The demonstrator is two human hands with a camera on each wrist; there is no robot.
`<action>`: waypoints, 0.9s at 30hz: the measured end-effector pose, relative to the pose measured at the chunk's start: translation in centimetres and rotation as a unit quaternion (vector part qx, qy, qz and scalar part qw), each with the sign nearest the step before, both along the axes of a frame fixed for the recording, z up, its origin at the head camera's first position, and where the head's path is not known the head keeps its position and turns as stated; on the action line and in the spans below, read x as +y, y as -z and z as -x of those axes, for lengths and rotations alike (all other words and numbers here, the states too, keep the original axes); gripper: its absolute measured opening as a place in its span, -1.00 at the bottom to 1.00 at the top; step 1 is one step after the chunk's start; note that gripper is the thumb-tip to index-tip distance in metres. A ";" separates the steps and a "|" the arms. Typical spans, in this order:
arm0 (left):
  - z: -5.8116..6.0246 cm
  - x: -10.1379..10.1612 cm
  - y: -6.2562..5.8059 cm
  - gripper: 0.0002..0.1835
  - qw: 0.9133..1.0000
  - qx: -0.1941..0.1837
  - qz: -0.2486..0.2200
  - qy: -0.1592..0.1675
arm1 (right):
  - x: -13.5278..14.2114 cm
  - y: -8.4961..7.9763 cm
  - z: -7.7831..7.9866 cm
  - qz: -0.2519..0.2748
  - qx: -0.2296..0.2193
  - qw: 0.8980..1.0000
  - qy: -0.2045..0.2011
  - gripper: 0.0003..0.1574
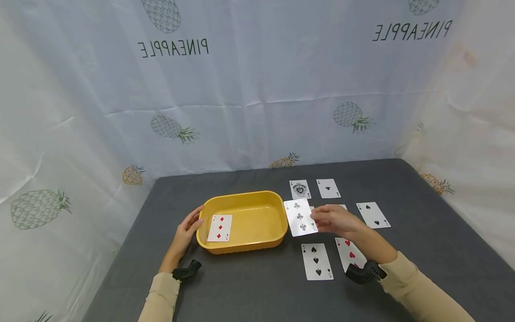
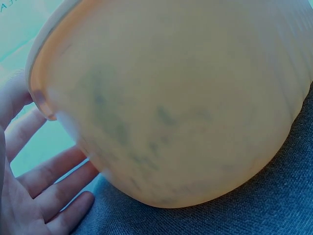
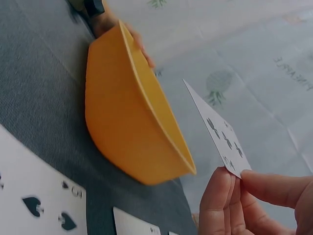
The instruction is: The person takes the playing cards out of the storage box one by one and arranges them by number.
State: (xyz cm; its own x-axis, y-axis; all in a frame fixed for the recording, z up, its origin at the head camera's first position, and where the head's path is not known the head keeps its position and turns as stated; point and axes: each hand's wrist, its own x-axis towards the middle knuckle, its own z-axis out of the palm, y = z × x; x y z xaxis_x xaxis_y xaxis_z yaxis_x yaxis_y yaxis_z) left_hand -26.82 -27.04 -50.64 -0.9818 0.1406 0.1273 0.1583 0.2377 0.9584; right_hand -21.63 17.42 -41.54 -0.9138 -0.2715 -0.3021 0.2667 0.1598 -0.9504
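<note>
The right hand (image 1: pixel 335 220) pinches a three of clubs card (image 1: pixel 298 218) between thumb and fingers, raised beside the right end of a yellow plastic tub (image 1: pixel 241 246). In the right wrist view, the thumb and fingertips grip the card's lower edge, and the card (image 3: pixel 222 134) tilts upward. At the tub's left end, the left hand (image 1: pixel 188 230) rests on the rim. Its fingers look fairly straight and spread against the tub's outer wall (image 2: pixel 186 98) in the left wrist view. Inside the tub lies a three of diamonds (image 1: pixel 220 228), face up.
Right of the tub, face-up cards lie on the dark grey table (image 1: pixel 249 295): ace of spades (image 1: pixel 300 189), ace of clubs (image 1: pixel 328 188), two of spades (image 1: pixel 373 215), three of spades (image 1: pixel 317 261) and three of hearts (image 1: pixel 349 252). More cards are partly hidden by the right hand. A pineapple-print curtain (image 1: pixel 257 125) hangs behind.
</note>
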 end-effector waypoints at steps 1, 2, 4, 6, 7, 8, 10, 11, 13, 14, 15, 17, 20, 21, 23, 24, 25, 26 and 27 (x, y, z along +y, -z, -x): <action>0.0 0.0 0.0 -0.46 1.000 -0.001 0.001 0.000 | 0.4 0.1 -0.1 -0.009 0.003 1.000 0.002 -0.80; 0.0 0.0 0.0 -0.46 1.000 -0.001 0.001 -0.001 | 0.7 0.2 -0.1 -0.018 0.004 1.000 0.005 -0.78; 0.1 0.0 0.1 -0.46 1.000 -0.003 0.001 0.000 | 1.4 0.3 -0.2 -0.034 0.010 0.999 0.004 -0.75; 0.1 0.0 0.2 -0.46 1.000 -0.005 0.000 -0.002 | 2.0 0.5 -0.3 -0.043 0.012 0.999 0.005 -0.74; 0.1 0.0 0.2 -0.46 1.000 -0.007 0.000 -0.002 | 2.3 0.6 -0.3 -0.045 0.012 0.999 0.004 -0.71; 0.1 -0.1 0.2 -0.46 1.000 -0.008 0.001 -0.003 | 2.6 0.6 -0.3 -0.050 0.012 0.999 0.003 -0.69; 0.1 0.0 0.2 -0.46 1.000 -0.010 0.002 -0.003 | 3.2 0.9 -0.4 -0.058 0.011 0.998 0.004 -0.64; 0.1 0.0 0.2 -0.46 1.000 -0.011 0.003 -0.002 | 3.6 1.0 -0.5 -0.061 0.010 0.998 0.005 -0.62; 0.1 0.0 0.2 -0.46 1.000 -0.011 0.004 -0.001 | 4.5 1.2 -0.7 -0.063 0.006 0.998 0.006 -0.61; 0.1 0.0 0.2 -0.46 1.000 -0.011 0.004 0.000 | 4.9 1.3 -0.8 -0.063 0.005 0.998 0.005 -0.63; 0.1 0.0 0.2 -0.46 1.000 -0.010 0.004 0.000 | 5.4 1.4 -0.9 -0.059 0.000 0.998 0.005 -0.67; 0.1 0.0 0.2 -0.46 1.000 -0.007 0.003 -0.002 | 6.3 1.6 -1.2 -0.048 -0.006 0.999 0.000 -0.76; 0.2 -0.1 0.1 -0.47 1.000 -0.005 0.004 -0.004 | 7.7 1.8 -1.7 -0.044 -0.009 0.999 -0.011 -0.81; 0.2 -0.1 0.1 -0.47 1.000 -0.004 0.004 -0.004 | 8.2 1.9 -1.9 -0.046 -0.010 0.999 -0.013 -0.80; 0.2 0.0 0.0 -0.47 1.000 -0.003 0.004 -0.001 | 9.2 2.3 -2.2 -0.055 -0.008 0.998 -0.020 -0.79; 0.2 0.0 0.0 -0.46 1.000 -0.003 0.004 -0.001 | 9.8 2.5 -2.4 -0.062 -0.007 0.998 -0.021 -0.80; 0.2 0.0 0.0 -0.46 1.000 -0.003 0.004 -0.001 | 10.3 2.7 -2.5 -0.070 -0.009 0.997 -0.021 -0.78; 0.1 0.0 0.0 -0.46 1.000 -0.003 0.004 -0.001 | 10.8 2.9 -2.6 -0.079 -0.009 0.997 -0.021 -0.74; 0.1 -0.1 -0.1 -0.47 1.000 -0.003 0.004 -0.003 | 11.4 3.1 -2.7 -0.086 -0.010 0.996 -0.020 -0.74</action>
State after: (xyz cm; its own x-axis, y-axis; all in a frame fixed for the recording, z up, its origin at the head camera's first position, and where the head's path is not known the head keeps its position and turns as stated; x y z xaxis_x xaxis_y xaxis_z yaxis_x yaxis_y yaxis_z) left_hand -26.93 -27.10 -50.56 -0.9832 0.1366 0.1209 0.1520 0.2470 0.9570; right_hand -18.88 28.77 -44.61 -0.8963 -0.2506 -0.3659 0.2758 0.3312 -0.9024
